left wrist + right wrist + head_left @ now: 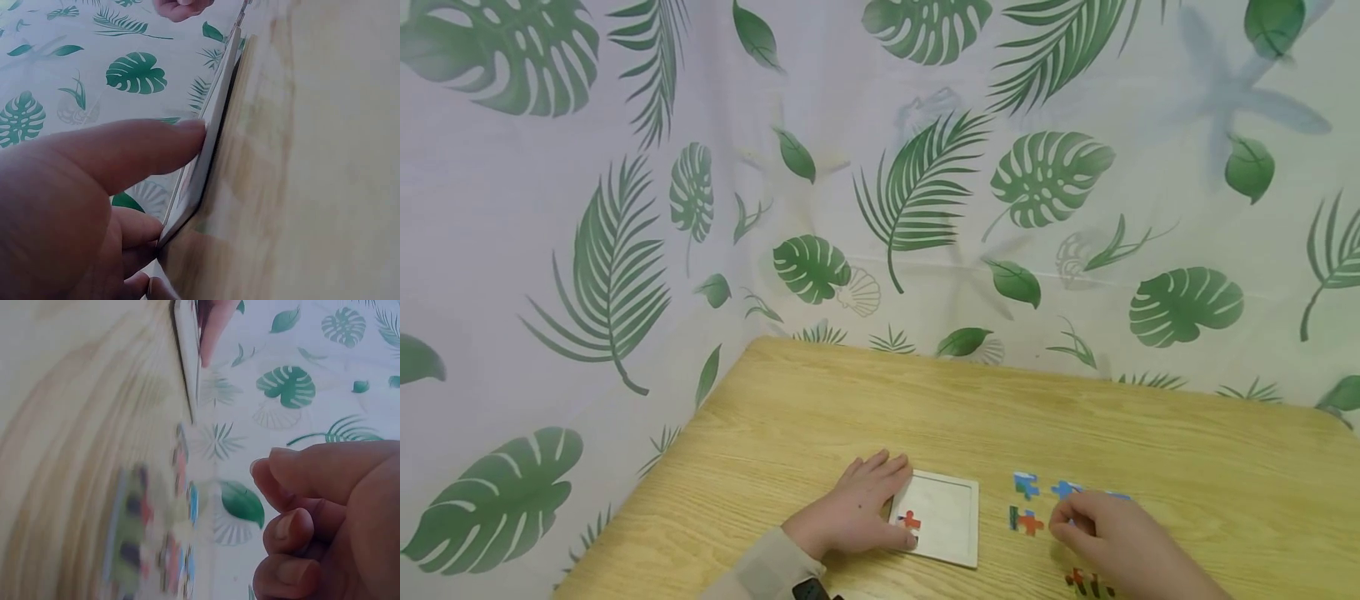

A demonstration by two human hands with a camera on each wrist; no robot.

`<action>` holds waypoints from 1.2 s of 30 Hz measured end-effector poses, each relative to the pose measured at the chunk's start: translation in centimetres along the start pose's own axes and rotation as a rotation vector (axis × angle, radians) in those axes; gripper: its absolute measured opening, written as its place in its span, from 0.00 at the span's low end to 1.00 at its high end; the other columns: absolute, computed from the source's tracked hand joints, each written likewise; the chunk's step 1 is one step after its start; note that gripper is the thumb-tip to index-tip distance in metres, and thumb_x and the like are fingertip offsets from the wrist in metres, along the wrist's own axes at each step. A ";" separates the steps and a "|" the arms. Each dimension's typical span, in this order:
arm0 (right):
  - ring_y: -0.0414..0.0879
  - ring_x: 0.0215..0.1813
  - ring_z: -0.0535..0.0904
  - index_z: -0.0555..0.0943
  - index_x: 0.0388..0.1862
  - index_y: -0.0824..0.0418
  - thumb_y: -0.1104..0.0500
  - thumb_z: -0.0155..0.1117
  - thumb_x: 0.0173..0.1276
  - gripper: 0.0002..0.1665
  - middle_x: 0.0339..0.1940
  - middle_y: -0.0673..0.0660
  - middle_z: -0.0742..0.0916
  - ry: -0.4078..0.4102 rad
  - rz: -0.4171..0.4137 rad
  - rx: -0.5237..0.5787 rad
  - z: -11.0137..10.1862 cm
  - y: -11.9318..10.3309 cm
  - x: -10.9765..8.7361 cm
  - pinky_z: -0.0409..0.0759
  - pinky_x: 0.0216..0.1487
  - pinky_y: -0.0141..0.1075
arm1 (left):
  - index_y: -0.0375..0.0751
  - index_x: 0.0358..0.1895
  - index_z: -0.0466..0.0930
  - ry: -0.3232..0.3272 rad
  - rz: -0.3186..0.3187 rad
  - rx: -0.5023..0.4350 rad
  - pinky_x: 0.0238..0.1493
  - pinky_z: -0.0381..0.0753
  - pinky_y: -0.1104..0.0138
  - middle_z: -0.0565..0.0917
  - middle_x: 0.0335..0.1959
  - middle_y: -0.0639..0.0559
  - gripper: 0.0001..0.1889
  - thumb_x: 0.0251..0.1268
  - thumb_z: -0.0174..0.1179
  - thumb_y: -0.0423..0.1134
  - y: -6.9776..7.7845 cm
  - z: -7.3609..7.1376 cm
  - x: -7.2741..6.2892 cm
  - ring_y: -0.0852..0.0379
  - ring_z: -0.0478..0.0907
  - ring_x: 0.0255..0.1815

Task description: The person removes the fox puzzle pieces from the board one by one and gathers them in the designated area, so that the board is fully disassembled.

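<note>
A square white puzzle tray [943,517] lies on the table with a red jigsaw piece [911,520] inside its left part. My left hand [857,510] holds the tray at its left side, thumb on its face near the lower left; the left wrist view shows fingers against the tray's edge [212,134]. Over the loose pieces hovers my right hand [1108,533], fingers curled, thumb and index tips together. In the right wrist view nothing shows between those fingertips [284,456]. Near it lie a blue-green piece [1026,484], a blue piece [1063,489] and a red piece [1030,522].
A dark-and-red piece [1088,582] lies at the near side, partly beside the right hand. More blue [1118,496] shows behind that hand. The wooden table [820,400] meets a leaf-printed curtain [925,292] at the back and left.
</note>
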State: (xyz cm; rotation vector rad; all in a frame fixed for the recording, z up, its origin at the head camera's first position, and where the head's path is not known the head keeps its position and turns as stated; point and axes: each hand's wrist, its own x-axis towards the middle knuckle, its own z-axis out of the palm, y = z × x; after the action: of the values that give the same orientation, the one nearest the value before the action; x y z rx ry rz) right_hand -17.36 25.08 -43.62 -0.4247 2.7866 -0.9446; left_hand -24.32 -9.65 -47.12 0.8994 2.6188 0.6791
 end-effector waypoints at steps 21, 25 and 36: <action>0.37 0.22 0.67 0.85 0.43 0.51 0.52 0.67 0.71 0.06 0.20 0.44 0.74 -0.052 -0.158 -0.010 5.1 -6.4 5.1 0.70 0.28 0.34 | 0.41 0.81 0.56 -0.027 0.000 0.036 0.77 0.40 0.44 0.53 0.82 0.50 0.55 0.55 0.69 0.65 0.1 -0.3 -0.1 0.45 0.42 0.82; 0.37 0.21 0.67 0.85 0.45 0.53 0.53 0.67 0.71 0.08 0.20 0.45 0.75 -0.051 -0.181 -0.025 5.5 -7.1 5.8 0.70 0.27 0.34 | 0.41 0.81 0.56 -0.025 0.001 0.045 0.77 0.40 0.43 0.53 0.82 0.50 0.55 0.54 0.70 0.65 0.1 -0.2 0.0 0.45 0.42 0.82; 0.37 0.22 0.67 0.83 0.51 0.57 0.53 0.70 0.63 0.18 0.21 0.44 0.75 -0.060 -0.186 -0.044 8.2 -8.8 8.0 0.68 0.26 0.34 | 0.40 0.81 0.55 -0.018 0.021 0.033 0.77 0.40 0.43 0.53 0.82 0.49 0.58 0.51 0.71 0.66 0.2 -0.4 -0.2 0.45 0.42 0.82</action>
State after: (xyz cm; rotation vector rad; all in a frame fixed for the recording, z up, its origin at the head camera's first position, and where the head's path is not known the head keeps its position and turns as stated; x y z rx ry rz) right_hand -21.01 11.19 -45.23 -0.7178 2.7548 -0.8919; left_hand -24.19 -9.79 -46.65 0.9390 2.6153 0.6317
